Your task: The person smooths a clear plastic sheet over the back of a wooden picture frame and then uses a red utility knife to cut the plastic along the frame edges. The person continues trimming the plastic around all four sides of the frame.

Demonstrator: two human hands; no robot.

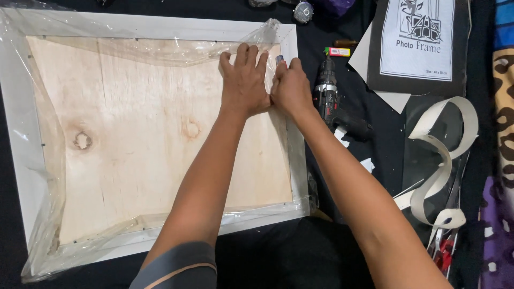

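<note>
So there's a big white-edged picture frame (160, 27) lying face down on a black cloth (267, 257), with its pale plywood backing board (134, 139) facing up and filling most of the left and middle of the view. You can see a couple of knots in the wood. Loose clear plastic wrap (48, 160) is bunched around the frame's edges and across the far side.

Both hands are up at the far right corner of the board. The left hand (245, 80) is flat, fingers spread and pressed palm-down on the plastic over the wood, not gripping anything. The right hand (292, 88) sits right against it, touching thumb-side, fingers curled down over the frame's inner right edge. Can't tell whether it's actually pinching the plastic or just pressing.

Just right of the frame, near the right hand, a black cordless drill (334, 104) lies on the cloth, with a small yellow lighter (338, 52) beyond it. Further right there's a printed paper insert sheet (417, 37) on dark card, and a curly off-white strip of tape backing (444, 160).
</note>
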